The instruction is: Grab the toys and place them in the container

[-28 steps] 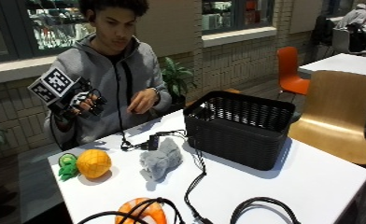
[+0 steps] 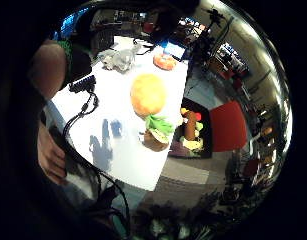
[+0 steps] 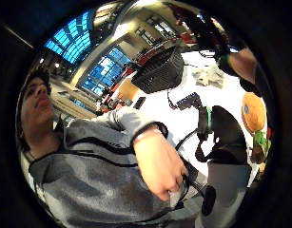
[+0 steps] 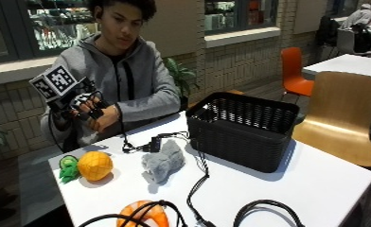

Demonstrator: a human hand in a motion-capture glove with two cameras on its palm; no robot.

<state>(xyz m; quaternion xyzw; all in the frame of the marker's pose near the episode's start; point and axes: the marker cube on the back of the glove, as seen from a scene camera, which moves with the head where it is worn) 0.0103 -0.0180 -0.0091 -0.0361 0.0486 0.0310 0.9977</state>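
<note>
In the outside view an orange pineapple plush (image 4: pixel 94 165) with green leaves lies near the white table's (image 4: pixel 311 184) left end. A grey plush animal (image 4: pixel 163 163) lies right of it, and an orange toy (image 4: pixel 145 213) sits at the front edge. A black basket (image 4: pixel 245 130) stands mid-table. My gloved right hand (image 4: pixel 84 108) hangs in the air over the table's far left corner, fingers loosely curled and holding nothing. The person's bare left hand (image 4: pixel 107 118) touches it at the wrist. The palm views show the pineapple (image 2: pixel 149 95), the grey plush (image 2: pixel 118 59) and the basket (image 3: pixel 160 71) below and beyond the hand.
Black cables (image 4: pixel 198 189) run across the table between the toys and past the basket. A wooden chair (image 4: pixel 340 113) stands at the right side, with an orange chair (image 4: pixel 295 71) behind it. On the floor beside the table lies a dark tray with more toys (image 2: pixel 192 130).
The bare left hand has come across from in front of the chest to the gloved hand. The gloved hand stays raised in about the same place. The toys have not moved.
</note>
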